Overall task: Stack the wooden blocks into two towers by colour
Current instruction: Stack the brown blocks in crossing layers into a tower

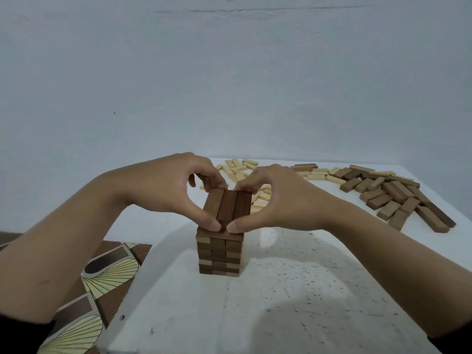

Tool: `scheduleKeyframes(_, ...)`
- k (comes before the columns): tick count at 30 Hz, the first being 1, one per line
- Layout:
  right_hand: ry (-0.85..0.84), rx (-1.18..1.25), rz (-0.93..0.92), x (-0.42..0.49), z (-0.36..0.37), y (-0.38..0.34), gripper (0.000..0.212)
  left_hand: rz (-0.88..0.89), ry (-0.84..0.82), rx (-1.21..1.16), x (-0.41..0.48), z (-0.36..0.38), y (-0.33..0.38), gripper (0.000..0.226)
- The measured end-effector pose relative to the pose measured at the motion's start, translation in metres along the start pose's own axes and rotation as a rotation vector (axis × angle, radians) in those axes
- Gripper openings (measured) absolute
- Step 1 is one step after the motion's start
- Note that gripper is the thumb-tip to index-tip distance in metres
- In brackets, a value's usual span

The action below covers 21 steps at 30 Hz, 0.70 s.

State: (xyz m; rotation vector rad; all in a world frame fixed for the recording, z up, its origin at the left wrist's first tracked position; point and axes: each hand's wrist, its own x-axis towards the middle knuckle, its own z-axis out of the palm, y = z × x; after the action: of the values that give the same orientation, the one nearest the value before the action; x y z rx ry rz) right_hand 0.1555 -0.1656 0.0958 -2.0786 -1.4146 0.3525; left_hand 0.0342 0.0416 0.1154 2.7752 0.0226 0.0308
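Block tower [220, 251] at the centre of the white counter [281, 315], left hand [163, 185] and right hand [278, 198] both pinching its top row [228, 206] of three brown blocks between thumbs and fingers, loose pale blocks [240, 167] at 12 o'clock, loose brown blocks [398, 198] at 2 o'clock.

We find the tower [219, 254] standing on the table [281, 302], and we take it as the centre of our dial. On it lies the top layer [227, 205], three blocks side by side, running from six o'clock to twelve. Our left hand [166, 185] pinches that layer from nine o'clock and our right hand [278, 200] from three, thumbs at the six o'clock end. Behind the tower, from twelve to one o'clock, a scatter of blocks [237, 167] lies on the table. At two o'clock, well apart, lies a heap of blocks [396, 198]. The floor [102, 272] shows past the table's edge at eight o'clock.
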Motion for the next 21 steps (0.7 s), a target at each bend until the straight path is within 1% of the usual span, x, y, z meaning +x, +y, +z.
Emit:
scheduleKeyframes(6, 0.009, -0.058, 0.025, 0.003, 0.005, -0.001, 0.048, 0.001, -0.003, -0.009, 0.001, 0.005, -0.006, 0.058)
scheduleKeyframes(10, 0.002, -0.098, 0.052, 0.006, 0.008, 0.002, 0.065, -0.004, 0.001, -0.019, 0.001, 0.009, -0.008, 0.059)
scheduleKeyframes(12, -0.003, -0.113, 0.053, 0.006, 0.009, 0.002, 0.07, -0.002, -0.002, -0.028, 0.0, 0.01, -0.01, 0.058)
scheduleKeyframes(17, -0.008, -0.139, 0.052, 0.005, 0.01, 0.0, 0.069, -0.006, -0.009, -0.054, -0.001, 0.012, -0.014, 0.063)
scheduleKeyframes(21, -0.002, -0.145, 0.054, 0.004, 0.01, -0.003, 0.065, -0.003, -0.015, -0.067, -0.001, 0.013, -0.017, 0.07)
